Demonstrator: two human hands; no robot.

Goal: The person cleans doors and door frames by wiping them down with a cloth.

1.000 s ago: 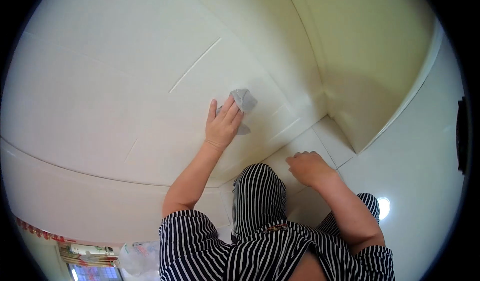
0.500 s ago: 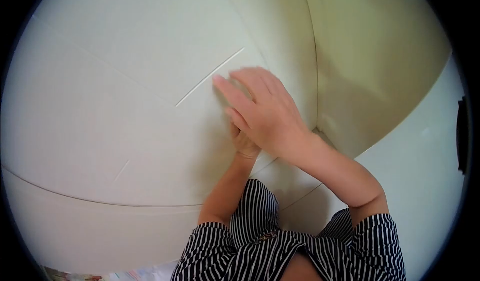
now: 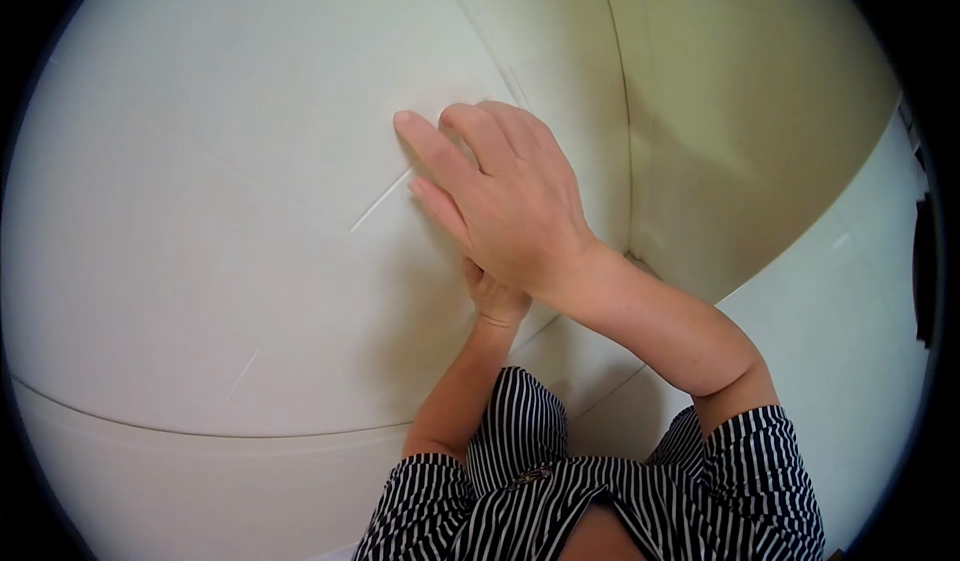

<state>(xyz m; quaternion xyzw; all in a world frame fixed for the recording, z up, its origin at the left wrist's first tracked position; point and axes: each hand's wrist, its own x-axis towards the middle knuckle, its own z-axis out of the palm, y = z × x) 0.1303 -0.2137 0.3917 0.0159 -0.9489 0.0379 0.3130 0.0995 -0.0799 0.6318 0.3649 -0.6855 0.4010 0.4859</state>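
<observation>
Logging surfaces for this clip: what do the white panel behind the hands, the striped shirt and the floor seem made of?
White panel: perhaps plastic or painted board, satin-looking, smooth without visible grain.
Striped shirt: likely fabric, matte, softly folded.
Floor: possibly glazed tile, with a faint sheen and thin joint line.

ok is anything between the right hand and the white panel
Yes, the left hand: it sits partly behind the base of the right hand, toward the white panel. Nothing visible blocks the index fingertip; whatever the palm covers can't be seen.
</observation>
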